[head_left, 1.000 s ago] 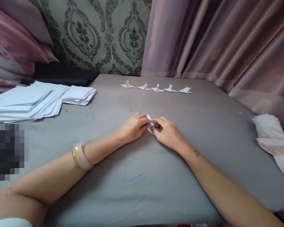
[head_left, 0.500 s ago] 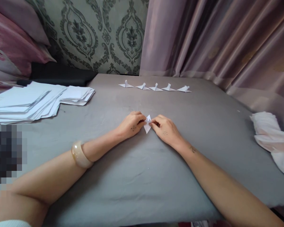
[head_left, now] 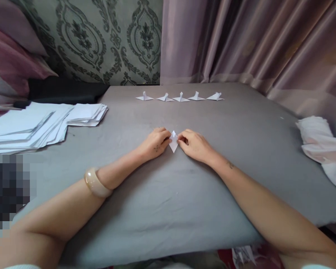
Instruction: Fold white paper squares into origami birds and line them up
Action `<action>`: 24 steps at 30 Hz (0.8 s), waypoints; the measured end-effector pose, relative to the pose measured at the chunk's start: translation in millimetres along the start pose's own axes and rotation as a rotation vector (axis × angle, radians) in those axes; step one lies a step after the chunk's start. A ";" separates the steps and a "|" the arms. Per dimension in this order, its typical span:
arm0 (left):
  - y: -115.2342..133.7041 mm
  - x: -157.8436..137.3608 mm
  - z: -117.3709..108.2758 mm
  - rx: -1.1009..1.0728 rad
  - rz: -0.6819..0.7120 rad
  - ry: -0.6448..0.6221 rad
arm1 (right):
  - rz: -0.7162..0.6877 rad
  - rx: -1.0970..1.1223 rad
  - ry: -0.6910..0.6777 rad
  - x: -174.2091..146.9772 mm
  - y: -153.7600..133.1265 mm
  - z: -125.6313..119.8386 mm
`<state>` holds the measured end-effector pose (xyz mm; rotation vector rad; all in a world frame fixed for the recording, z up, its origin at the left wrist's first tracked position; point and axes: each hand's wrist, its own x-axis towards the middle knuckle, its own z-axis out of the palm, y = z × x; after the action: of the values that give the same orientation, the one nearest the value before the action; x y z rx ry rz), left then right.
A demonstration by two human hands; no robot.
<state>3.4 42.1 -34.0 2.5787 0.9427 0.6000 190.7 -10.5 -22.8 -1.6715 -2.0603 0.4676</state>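
Grey-green damask wallpaper (head_left: 115, 22) and shiny mauve curtains (head_left: 189, 41) back the far edge of a broad grey cloth surface (head_left: 179, 209), and we're right at the middle of it! Left hand (head_left: 156, 144) and right hand (head_left: 196, 145) stand apart, each pinching one side of a small kite-shaped piece of folded white paper (head_left: 173, 142), held between them, point towards the person. Bare cloth runs from there to the near edge and out to both sides. Beyond, five small folded white paper figures (head_left: 181, 98) line up near the far edge; loose stacks of white paper (head_left: 25, 121) crowd the left edge, crumpled white fabric (head_left: 316, 138) the right. Below the near edge, a crinkled whitish object (head_left: 244, 256), possible container, contents unreadable!
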 end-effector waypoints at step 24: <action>14.2 1.2 -8.8 -0.409 -0.293 0.083 | 0.125 0.291 0.038 -1.7 8.1 -3.2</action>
<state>7.5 34.0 -19.9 2.0266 1.0714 0.7316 199.4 -10.6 -24.5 -1.6233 -1.7683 0.7328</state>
